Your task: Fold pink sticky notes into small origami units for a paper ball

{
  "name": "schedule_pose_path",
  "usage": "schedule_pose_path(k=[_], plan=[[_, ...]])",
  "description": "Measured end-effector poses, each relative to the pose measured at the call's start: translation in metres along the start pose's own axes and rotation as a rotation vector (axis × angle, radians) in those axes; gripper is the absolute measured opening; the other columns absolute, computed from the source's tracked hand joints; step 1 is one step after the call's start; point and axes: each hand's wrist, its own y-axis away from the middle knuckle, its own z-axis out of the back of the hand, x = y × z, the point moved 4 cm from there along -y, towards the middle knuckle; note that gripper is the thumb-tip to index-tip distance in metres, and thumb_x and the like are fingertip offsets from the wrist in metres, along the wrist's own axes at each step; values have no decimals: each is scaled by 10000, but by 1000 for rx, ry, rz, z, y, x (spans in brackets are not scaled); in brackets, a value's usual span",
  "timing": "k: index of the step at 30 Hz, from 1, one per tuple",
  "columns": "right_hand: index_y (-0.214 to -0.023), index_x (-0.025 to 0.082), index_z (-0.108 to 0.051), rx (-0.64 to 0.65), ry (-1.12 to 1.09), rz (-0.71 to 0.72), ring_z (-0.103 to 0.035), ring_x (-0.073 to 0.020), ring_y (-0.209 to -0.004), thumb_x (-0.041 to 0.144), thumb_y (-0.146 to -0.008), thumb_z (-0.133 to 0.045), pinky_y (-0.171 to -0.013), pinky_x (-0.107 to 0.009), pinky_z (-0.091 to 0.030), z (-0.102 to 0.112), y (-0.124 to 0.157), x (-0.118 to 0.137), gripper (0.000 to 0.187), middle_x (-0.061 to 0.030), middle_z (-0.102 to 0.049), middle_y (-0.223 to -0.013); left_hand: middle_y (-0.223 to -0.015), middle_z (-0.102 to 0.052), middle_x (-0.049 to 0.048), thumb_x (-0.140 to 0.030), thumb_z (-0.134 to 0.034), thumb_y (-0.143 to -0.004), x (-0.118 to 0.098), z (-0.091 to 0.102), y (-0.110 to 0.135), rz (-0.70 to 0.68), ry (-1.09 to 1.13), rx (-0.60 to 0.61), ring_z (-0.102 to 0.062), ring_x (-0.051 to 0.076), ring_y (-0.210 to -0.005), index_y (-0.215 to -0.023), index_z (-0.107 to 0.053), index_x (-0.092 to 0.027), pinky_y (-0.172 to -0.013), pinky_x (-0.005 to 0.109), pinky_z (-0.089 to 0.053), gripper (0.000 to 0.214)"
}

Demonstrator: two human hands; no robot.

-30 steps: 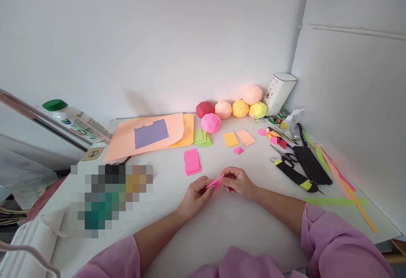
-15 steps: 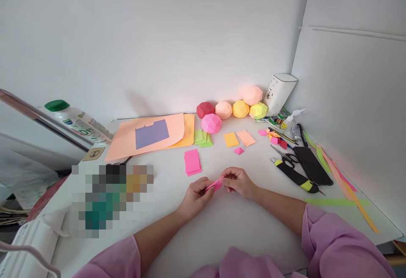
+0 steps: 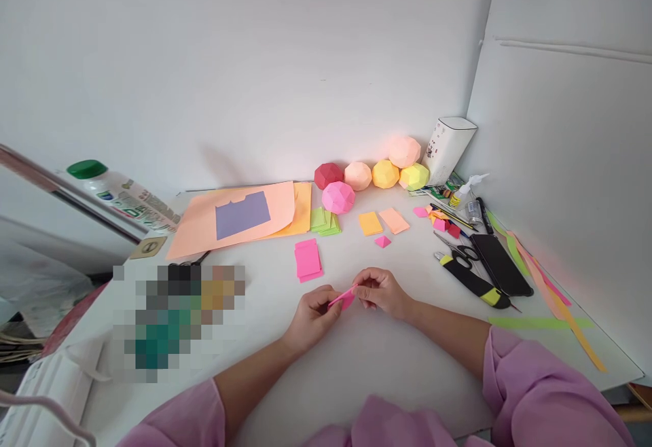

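Note:
Between my two hands is a small pink piece of paper, folded and raised over the white table. The fingertips of my left hand pinch its left end. My right hand has thumb and fingers closed on the other end. Just beyond them, to the left, lies a stack of pink paper rectangles. A little folded pink paper piece sits farther back, near a yellow paper rectangle and a peach one.
Faceted paper balls stand along the back wall. Green paper slips and large peach sheets lie at back left. On the right are scissors, a utility knife, a black phone and paper strips.
The view has shifted very slightly. Both hands keep their pinch on the pink paper, whose face is tilted a little differently; nothing else has moved.

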Motion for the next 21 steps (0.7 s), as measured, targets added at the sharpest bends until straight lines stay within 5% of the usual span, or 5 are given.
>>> schedule_pose_path(k=[21], plan=[[-723, 147, -611, 20, 2, 2, -434, -69, -440, 345, -725, -706, -408, -202, -330, 0, 1, -1, 220, 46, -514, -515, -605, -472, -7, -283, -542, -790, -4, 1, 1, 18, -35, -21, -405, 92, -536, -697, -662, -142, -490, 210, -338, 208]])
